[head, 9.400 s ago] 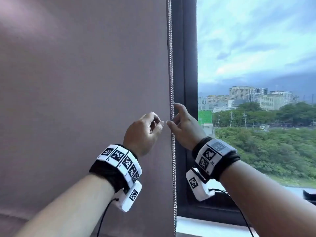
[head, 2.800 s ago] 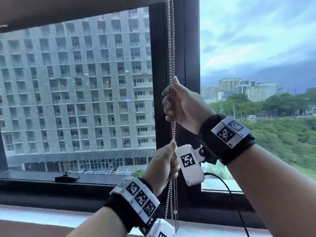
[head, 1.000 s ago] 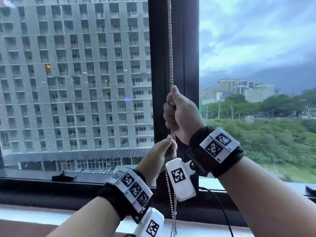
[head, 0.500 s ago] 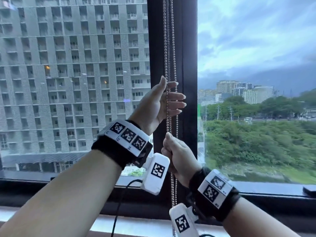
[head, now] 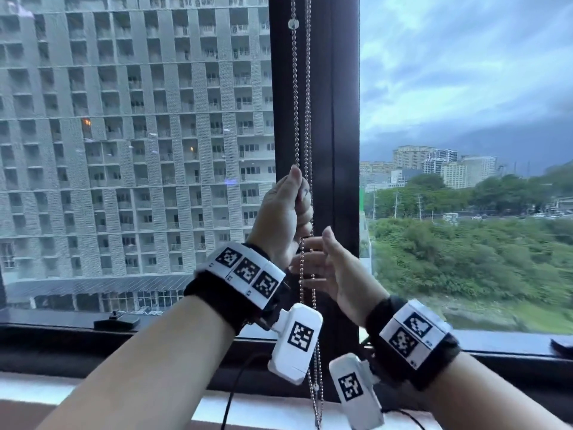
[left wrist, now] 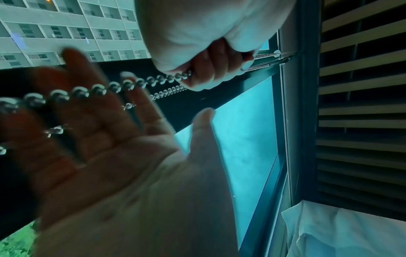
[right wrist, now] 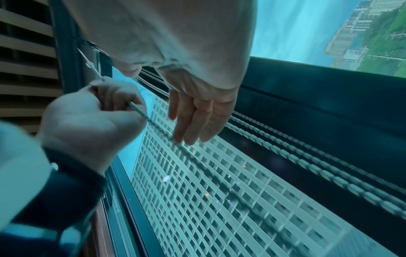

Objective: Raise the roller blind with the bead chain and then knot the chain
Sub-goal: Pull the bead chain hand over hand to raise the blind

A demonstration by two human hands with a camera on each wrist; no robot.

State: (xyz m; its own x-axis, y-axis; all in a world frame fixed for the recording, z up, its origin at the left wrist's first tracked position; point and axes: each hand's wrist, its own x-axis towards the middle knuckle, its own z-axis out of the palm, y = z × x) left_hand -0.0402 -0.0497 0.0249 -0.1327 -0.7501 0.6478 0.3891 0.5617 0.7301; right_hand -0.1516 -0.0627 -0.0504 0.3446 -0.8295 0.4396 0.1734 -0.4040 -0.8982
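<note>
The silver bead chain (head: 295, 119) hangs in two strands in front of the dark window post (head: 338, 119). My left hand (head: 299, 197) grips one strand in a fist, thumb up. Just below it my right hand (head: 313, 252) is held flat, palm toward the chain, its straight fingers touching the strands. The left wrist view shows my left hand's fingers (left wrist: 208, 73) curled round the chain (left wrist: 98, 90). In the right wrist view my right hand's fingers (right wrist: 193, 125) lie straight against the chain (right wrist: 153, 121). The blind is rolled up out of view.
A clear connector bead (head: 292, 23) sits high on the left strand. The chain's loop ends near the white sill (head: 263, 411). A small dark object (head: 117, 319) lies on the ledge at the glass, and another dark thing (head: 561, 346) shows at the right edge.
The blind has gone up out of sight. In the last half second my left hand closed round the chain, and my right hand let go and opened just below it.
</note>
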